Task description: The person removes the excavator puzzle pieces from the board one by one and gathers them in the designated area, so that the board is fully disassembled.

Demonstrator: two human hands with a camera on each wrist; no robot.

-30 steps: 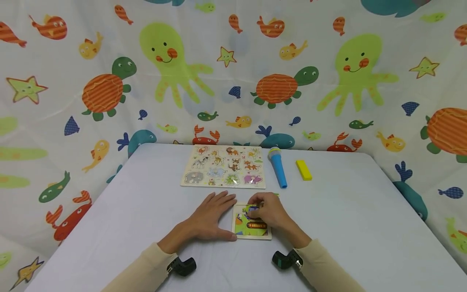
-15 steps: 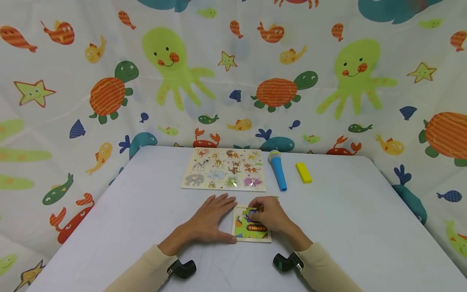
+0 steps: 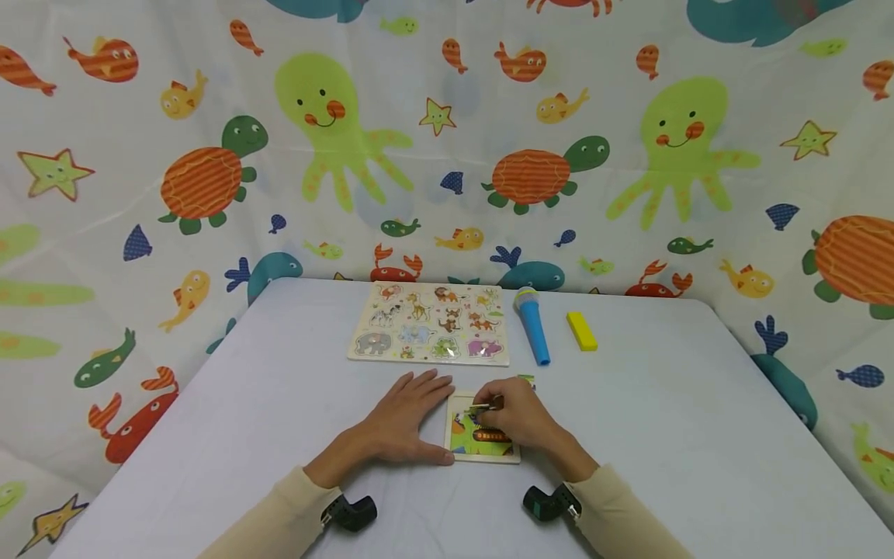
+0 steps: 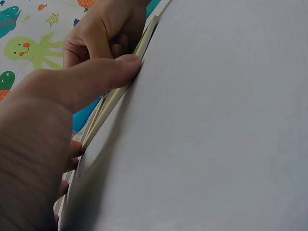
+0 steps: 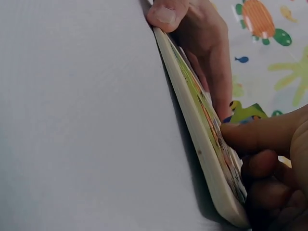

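A small square jigsaw puzzle in a pale wooden frame (image 3: 482, 459), printed with a colourful vehicle picture, lies on the white table. My left hand (image 3: 405, 419) is spread flat at its left side, thumb at the near left corner and index finger by the far left one. Between thumb and fingers, my right hand (image 3: 515, 413) pinches a jigsaw piece (image 5: 248, 112), green with some blue and yellow. That piece is tilted up over the upper part of the puzzle. In the right wrist view the left thumb (image 5: 166, 15) presses on the frame's corner.
Just behind the right hand lies another green piece (image 3: 528, 380), partly hidden. Farther back are an animal puzzle board (image 3: 427, 359), a blue toy microphone (image 3: 534, 330) and a yellow block (image 3: 582, 331). A sea-animal curtain (image 3: 447, 155) hangs behind the table.
The jigsaw piece in my right hand has tipped up, its edge now showing above the puzzle. More of the green piece behind that hand shows. The left hand stays in place.
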